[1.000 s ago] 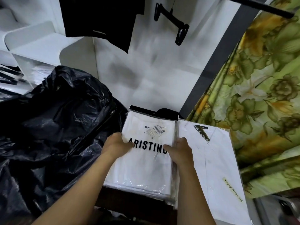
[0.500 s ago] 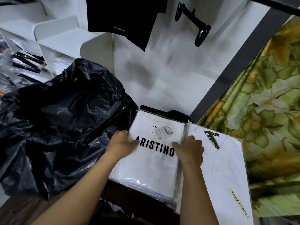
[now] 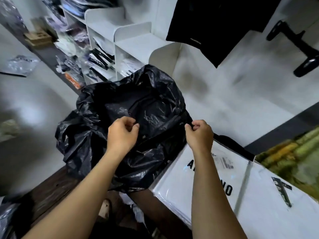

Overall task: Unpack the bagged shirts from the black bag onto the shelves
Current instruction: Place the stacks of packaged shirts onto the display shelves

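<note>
Left grip [image 3: 122, 135] and right grip [image 3: 200, 135] each pinch the rim of the black bag [image 3: 146, 104], its mouth between them. Bagged shirts [image 3: 174, 180] stacked just beside right grip. Looks like the opening step; next likely needs spreading, reaching inside.

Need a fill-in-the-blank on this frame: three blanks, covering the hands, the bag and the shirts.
1. The left hand and right hand both pinch the plastic of a bag whose colour is ____.
2. The bagged shirt with black lettering lies to the ____ of that bag.
3. The shelves behind the bag are ____ in colour.

Missing words: black; right; white.
</note>
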